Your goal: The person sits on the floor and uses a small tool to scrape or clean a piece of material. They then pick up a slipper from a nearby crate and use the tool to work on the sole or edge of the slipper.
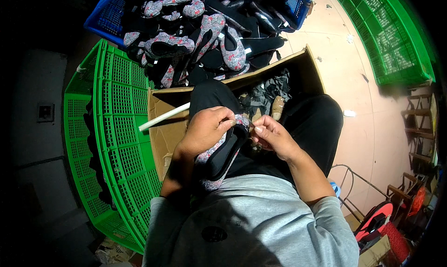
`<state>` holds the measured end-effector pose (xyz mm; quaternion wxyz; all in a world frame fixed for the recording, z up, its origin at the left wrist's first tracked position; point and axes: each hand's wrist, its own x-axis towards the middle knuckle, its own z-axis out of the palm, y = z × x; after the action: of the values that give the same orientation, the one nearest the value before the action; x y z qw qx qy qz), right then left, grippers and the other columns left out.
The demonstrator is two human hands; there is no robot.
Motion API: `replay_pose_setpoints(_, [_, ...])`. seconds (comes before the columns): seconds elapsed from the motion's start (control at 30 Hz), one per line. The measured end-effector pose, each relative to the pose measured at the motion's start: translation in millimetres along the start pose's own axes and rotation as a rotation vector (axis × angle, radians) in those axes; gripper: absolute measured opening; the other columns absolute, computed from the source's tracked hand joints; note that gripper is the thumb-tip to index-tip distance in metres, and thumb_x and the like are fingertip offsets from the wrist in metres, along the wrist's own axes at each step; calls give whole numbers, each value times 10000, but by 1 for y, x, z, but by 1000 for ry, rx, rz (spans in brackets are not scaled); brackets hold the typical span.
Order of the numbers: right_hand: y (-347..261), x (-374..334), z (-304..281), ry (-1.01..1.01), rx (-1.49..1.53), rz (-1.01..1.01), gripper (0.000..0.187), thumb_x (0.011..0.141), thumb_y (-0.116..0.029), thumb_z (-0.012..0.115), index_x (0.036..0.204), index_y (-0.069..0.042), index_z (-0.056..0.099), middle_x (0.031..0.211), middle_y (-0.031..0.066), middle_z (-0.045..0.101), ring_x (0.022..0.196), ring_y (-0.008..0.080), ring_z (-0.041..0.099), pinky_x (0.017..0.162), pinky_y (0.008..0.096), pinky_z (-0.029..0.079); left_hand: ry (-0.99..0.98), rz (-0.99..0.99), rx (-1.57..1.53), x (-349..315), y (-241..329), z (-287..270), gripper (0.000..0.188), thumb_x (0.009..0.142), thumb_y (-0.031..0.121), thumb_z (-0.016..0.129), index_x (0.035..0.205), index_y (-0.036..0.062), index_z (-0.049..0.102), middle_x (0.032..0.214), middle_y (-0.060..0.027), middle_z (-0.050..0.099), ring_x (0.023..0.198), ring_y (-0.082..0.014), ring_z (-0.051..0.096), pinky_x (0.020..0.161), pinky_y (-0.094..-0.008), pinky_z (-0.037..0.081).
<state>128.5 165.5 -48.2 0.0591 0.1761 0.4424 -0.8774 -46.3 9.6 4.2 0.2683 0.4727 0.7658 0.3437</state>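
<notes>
Over my lap lies a floral grey-and-red fabric shoe upper (218, 161) with a black lining. My left hand (208, 130) is closed on its top end, thumb and forefinger pinching the floral edge. Just to the right of that edge, my right hand (274, 136) has its thumb and forefinger pressed together. Whatever sits between those right fingertips is too small to make out. A white tube (164, 116) sticks out to the left from beside my knee.
Ahead, a blue crate (106, 18) is heaped with similar shoe uppers (233, 53). A cardboard box (309, 71) with dark scraps stands around my knees. Green crates (122, 141) line my left; another green crate (386, 39) is far right. A metal-framed stool (354, 174) stands right.
</notes>
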Motion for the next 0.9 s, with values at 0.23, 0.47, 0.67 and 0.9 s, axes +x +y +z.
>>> replay_pose_setpoints(0.23, [7, -2, -2, -199, -20, -102, 225, 974, -270, 574, 1087, -84, 520, 834, 5, 574, 634, 29, 456, 521, 160, 327, 0, -12, -13, 0, -1, 1, 89, 837, 81, 617, 863, -4, 621, 784, -139, 617, 727, -258, 612, 662, -337, 467])
replay_pose_setpoints(0.47, [-2, -4, 3, -182, -52, 43, 192, 978, -243, 566, 1052, -71, 520, 764, -2, 568, 567, 20, 415, 477, 165, 286, -8, 37, -26, -4, -1, -5, 65, 768, 48, 686, 782, 3, 642, 760, -102, 610, 728, -234, 607, 650, -320, 461])
replay_pose_setpoints(0.67, [-5, -1, 3, -128, -53, 155, 172, 978, -224, 565, 1016, -75, 488, 712, -6, 563, 513, 22, 376, 449, 176, 264, -62, 48, 40, -10, 3, -8, 72, 742, 51, 708, 758, 9, 651, 723, -88, 583, 701, -217, 592, 628, -314, 453])
replay_pose_setpoints(0.9, [-1, 1, 3, -81, -75, 187, 162, 976, -218, 561, 1021, -88, 475, 711, 1, 560, 490, 18, 356, 427, 166, 235, -98, 58, 20, -9, 6, -6, 67, 750, 46, 696, 752, -3, 650, 697, -88, 572, 658, -201, 581, 590, -308, 442])
